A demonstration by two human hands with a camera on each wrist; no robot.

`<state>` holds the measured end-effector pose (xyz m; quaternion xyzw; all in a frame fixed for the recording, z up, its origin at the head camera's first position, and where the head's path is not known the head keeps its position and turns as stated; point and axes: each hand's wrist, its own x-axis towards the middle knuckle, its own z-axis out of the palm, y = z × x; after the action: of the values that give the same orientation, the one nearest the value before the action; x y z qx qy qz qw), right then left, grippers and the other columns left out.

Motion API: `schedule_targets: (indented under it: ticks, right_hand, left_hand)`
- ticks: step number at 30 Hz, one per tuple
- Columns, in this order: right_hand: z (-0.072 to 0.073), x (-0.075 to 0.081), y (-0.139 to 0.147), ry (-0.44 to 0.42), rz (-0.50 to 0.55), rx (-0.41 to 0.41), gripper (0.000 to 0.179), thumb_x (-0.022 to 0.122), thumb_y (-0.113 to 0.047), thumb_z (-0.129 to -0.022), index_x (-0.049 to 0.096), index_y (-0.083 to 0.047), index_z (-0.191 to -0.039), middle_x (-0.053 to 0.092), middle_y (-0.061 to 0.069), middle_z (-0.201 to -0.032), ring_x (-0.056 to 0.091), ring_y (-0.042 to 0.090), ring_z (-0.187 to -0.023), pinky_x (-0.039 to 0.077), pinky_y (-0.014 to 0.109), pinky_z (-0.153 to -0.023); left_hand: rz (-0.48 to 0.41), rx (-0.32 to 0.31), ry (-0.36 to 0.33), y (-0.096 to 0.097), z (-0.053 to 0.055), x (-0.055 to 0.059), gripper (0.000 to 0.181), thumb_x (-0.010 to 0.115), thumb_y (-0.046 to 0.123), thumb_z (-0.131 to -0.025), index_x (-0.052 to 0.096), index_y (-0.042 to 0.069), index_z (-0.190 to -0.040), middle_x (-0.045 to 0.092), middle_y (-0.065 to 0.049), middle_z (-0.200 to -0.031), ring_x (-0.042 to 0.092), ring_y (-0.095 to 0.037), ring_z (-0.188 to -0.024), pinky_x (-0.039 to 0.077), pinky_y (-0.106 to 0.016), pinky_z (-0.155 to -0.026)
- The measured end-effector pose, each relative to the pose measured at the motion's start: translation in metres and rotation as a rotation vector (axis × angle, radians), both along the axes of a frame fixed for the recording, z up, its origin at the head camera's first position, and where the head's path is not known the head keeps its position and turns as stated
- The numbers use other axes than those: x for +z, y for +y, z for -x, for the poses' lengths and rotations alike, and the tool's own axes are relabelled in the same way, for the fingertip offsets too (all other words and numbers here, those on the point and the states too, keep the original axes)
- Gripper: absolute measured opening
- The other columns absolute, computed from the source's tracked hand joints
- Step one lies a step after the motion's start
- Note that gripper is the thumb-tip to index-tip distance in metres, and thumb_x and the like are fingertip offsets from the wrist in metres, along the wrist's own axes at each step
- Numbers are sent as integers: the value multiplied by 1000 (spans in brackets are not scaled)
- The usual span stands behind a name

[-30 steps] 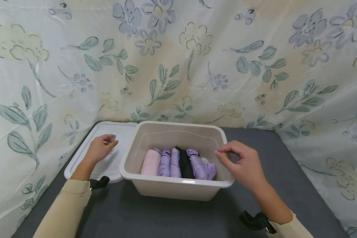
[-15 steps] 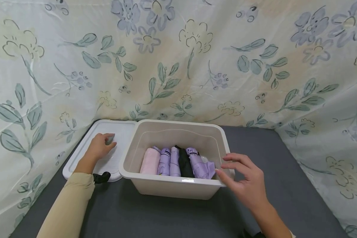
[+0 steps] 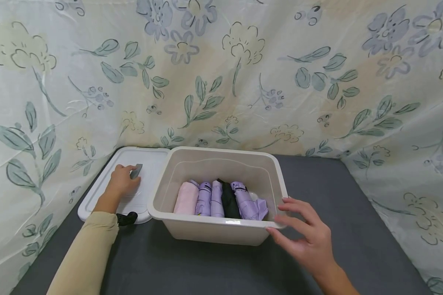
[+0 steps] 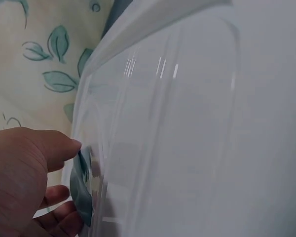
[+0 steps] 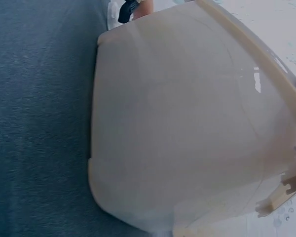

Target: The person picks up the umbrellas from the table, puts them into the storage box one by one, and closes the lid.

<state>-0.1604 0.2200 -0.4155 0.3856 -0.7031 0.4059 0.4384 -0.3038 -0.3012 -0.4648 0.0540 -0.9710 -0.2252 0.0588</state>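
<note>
A beige plastic bin (image 3: pixel 214 232) stands uncovered mid-table, with several rolled bundles that look like folding umbrellas in a row inside: pink (image 3: pixel 187 198), purple (image 3: pixel 217 199), black (image 3: pixel 229 200) and a looser purple one (image 3: pixel 248 203). Left of it lies a white lid (image 3: pixel 147 157). Over the lid, my left hand (image 3: pixel 122 181) pinches a curved grey piece (image 4: pixel 81 190) between thumb and fingers; whether that piece is fixed to the lid, I cannot tell. At the bin's front right corner, my right hand (image 3: pixel 310 235) has its fingers spread, fingertips at the rim.
Dark grey cloth (image 3: pixel 192 266) covers the table. A floral curtain (image 3: pixel 221 82) hangs close behind the bin and along both sides. The lid's right side sits up against the bin. A black wrist strap (image 3: pixel 127 218) shows by the left sleeve.
My right hand has come down to the bin's front right corner, its fingers spreading apart. My left fingers have closed in on the grey piece. Bin and bundles look unmoved.
</note>
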Motion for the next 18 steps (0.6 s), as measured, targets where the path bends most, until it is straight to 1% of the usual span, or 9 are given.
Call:
schedule_targets:
  ticks: [4,8,10,15,18]
  right_hand:
    - [-4,2,-2,80,3,-14,32,81,-33,-89,79,-1,-85,67,24,-94,66,25,-115,49,19,-106]
    - [-5,2,-5,161,13,-18,32,79,-29,-91,79,1,-82,66,25,-89,67,27,-111,50,21,-105]
    - [-4,2,-5,186,10,-23,32,79,-29,-91,79,2,-81,66,26,-87,68,28,-109,50,22,-106]
    - [-3,-1,-3,215,-15,-55,33,78,-31,-92,80,1,-81,67,25,-87,68,31,-104,49,24,-107]
    - [-2,-3,-3,246,-5,-50,31,80,-29,-91,80,1,-81,67,25,-87,68,34,-99,51,27,-106]
  left_hand:
    - [11,0,-22,0,-1,1,56,60,20,-97,48,-12,-142,42,-42,-128,52,-57,-113,48,-65,-94]
    - [40,-11,-38,0,0,2,55,59,14,-96,47,-14,-142,45,-43,-128,53,-56,-115,47,-65,-98]
    - [58,-18,-39,0,0,2,54,58,12,-94,47,-15,-140,47,-44,-127,53,-56,-117,46,-65,-101]
    - [102,-22,-38,-1,3,3,53,59,8,-91,50,-18,-136,51,-43,-127,51,-56,-121,43,-64,-105]
    - [118,-19,-33,0,4,5,52,59,6,-89,52,-19,-134,54,-42,-127,52,-56,-121,43,-64,-105]
